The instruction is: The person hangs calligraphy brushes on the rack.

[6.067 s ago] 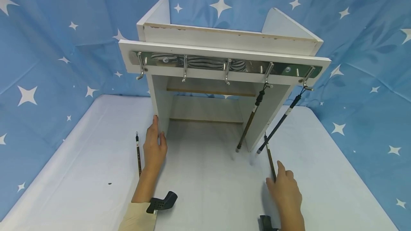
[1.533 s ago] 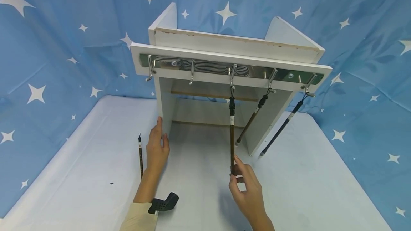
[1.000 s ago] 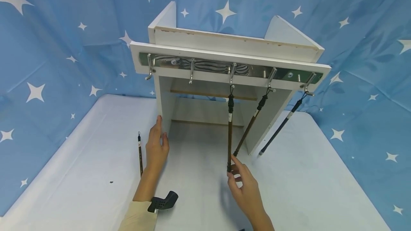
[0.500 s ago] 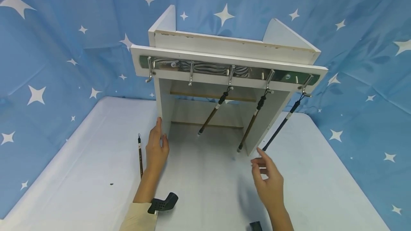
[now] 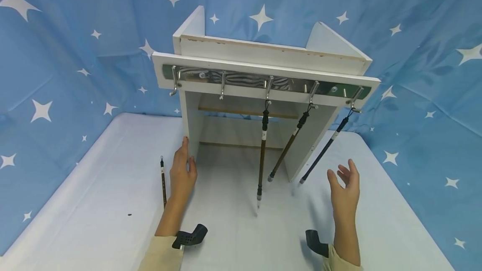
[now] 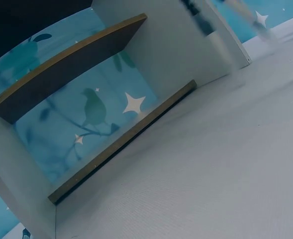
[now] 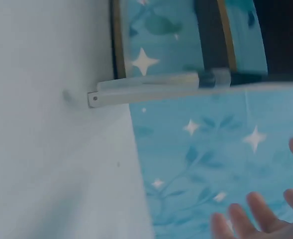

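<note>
A white rack (image 5: 263, 60) with a metal hook rail stands on the table. From its middle hook hangs a calligraphy brush (image 5: 262, 149) with a brown handle and clear tip cover. A second brown brush (image 5: 288, 147) and a dark brush (image 5: 325, 149) hang from the two hooks to its right. Flat on the table at the left lies another brush (image 5: 163, 183), partly hidden by the left forearm. My left hand (image 5: 182, 177) rests against the rack's left side panel, fingers extended. To the right of the rack, my right hand (image 5: 345, 187) is raised with spread, loosely bent fingers, touching nothing.
Two hooks at the left (image 5: 222, 85) carry nothing. A white cloth (image 5: 241, 237) covers the table, with a small dark speck (image 5: 129, 214) at left. A blue starry curtain (image 5: 75, 53) hangs behind. In the left wrist view, shelf boards (image 6: 126, 139) cross the rack's inside.
The brush that lay at right on the table now hangs from the middle hook. My right hand released it and moved right; the brush swung back and forth. The left hand stayed put.
</note>
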Demonstrator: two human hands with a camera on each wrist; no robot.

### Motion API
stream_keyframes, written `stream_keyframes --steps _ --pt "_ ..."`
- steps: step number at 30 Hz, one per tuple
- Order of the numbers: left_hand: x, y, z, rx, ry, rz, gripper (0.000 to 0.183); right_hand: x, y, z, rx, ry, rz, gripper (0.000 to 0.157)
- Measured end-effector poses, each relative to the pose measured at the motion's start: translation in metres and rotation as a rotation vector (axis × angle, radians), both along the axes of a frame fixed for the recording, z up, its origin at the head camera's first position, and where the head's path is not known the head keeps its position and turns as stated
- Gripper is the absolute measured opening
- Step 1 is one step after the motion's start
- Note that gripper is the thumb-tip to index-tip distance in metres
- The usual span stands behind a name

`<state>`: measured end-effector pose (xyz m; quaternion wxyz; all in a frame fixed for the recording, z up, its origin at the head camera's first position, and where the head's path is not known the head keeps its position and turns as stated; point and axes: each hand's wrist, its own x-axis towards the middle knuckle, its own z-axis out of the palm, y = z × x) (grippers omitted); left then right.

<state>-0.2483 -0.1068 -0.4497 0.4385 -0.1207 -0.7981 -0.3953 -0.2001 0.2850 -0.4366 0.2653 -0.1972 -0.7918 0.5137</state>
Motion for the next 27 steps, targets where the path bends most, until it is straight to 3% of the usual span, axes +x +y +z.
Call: stream_keyframes --steps 3,8,12,16,21,27 --pt "0.0 -0.003 0.0 0.002 -0.01 0.001 0.068 -0.023 0.012 -0.026 -0.15 -0.087 0.096 0.075" --pt "-0.001 -0.005 -0.001 -0.001 -0.031 0.001 0.069 -0.018 -0.033 -0.002 -0.305 -0.179 0.329 0.079" --pt "-0.002 -0.004 -0.001 -0.009 -0.032 0.003 0.07 -0.016 -0.057 0.005 -0.259 -0.179 0.394 0.08" --pt "-0.002 -0.004 -0.003 -0.028 -0.033 0.015 0.071 -0.022 -0.071 -0.004 -0.196 -0.06 0.371 0.081" --pt "0.0 -0.004 -0.004 -0.045 -0.06 0.015 0.07 -0.024 -0.084 -0.016 -0.06 0.099 0.227 0.084" --pt "-0.002 -0.004 -0.002 -0.037 -0.064 0.005 0.068 -0.025 -0.086 -0.019 0.119 0.204 0.162 0.078"
